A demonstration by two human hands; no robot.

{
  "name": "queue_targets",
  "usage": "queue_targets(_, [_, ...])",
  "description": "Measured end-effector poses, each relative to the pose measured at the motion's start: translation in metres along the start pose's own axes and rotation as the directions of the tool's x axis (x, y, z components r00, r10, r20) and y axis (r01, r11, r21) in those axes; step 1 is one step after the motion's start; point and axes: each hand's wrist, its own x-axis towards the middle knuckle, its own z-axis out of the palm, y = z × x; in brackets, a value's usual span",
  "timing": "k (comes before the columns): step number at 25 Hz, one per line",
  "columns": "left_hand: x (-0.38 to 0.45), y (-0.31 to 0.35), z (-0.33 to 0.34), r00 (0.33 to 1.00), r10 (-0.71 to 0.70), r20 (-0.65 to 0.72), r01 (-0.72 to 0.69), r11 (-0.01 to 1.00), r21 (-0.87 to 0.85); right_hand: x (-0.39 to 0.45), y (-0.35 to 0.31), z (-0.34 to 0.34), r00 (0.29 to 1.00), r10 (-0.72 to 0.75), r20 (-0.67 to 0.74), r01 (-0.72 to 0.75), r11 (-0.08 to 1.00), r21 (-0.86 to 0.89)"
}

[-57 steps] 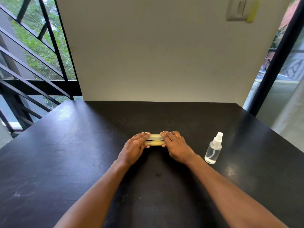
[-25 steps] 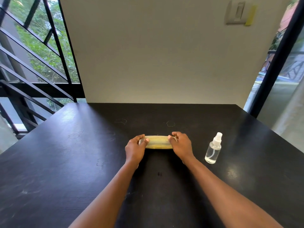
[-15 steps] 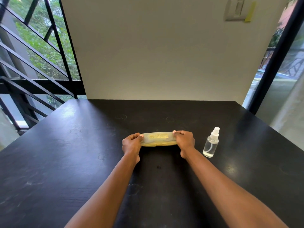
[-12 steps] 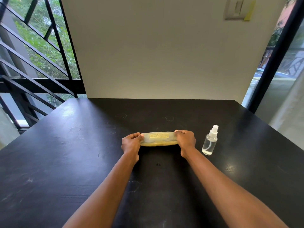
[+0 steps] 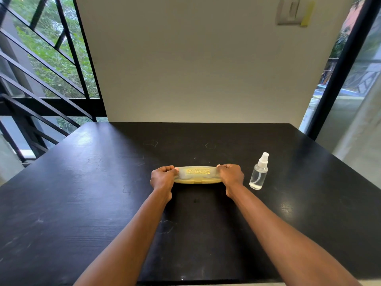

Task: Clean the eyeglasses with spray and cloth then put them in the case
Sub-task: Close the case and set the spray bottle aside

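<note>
A person's two bare hands held a yellowish translucent case (image 5: 197, 175) by its ends on a black table (image 5: 82, 203), the left hand (image 5: 162, 178) curled round the left end and the right hand (image 5: 230, 176) round the right end, both fists closed tight on it. The case lay near the middle of the table with its long axis running left to right across the view, its broad face tilted toward the camera and carrying lines of gold lettering too small to read. It was a slim, elongated oval with rounded ends, of cloudy plastic, with two pale rounded forms showing faintly through the wall; whether these were lenses could not be told. Just to the right of the right hand, apart from it, a small clear spray bottle (image 5: 259, 174) stood upright, round-bodied, with a white nozzle, a thin tube inside and a little liquid at the bottom. The tabletop was matte, dark wood grain, marked with faint rings and smudges. Behind it rose a plain cream wall (image 5: 195, 69) bearing a grey switch plate (image 5: 290, 10) high at right
</note>
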Motion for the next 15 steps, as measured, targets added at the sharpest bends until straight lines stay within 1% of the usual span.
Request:
queue_targets(10, [-0.0034,0.0007,-0.0013,1.0,0.011,-0.004,-0.011,1.0,0.009,0.0022,0.0014,0.0022,1.0,-0.004,0.006,0.004,0.999,-0.045])
queue_targets(15, [-0.0048,0.0061,-0.004,0.999,0.031,-0.019,-0.031,0.999,0.026,0.0033,0.0003,0.0012,1.0,-0.015,-0.014,0.014,0.998,-0.055])
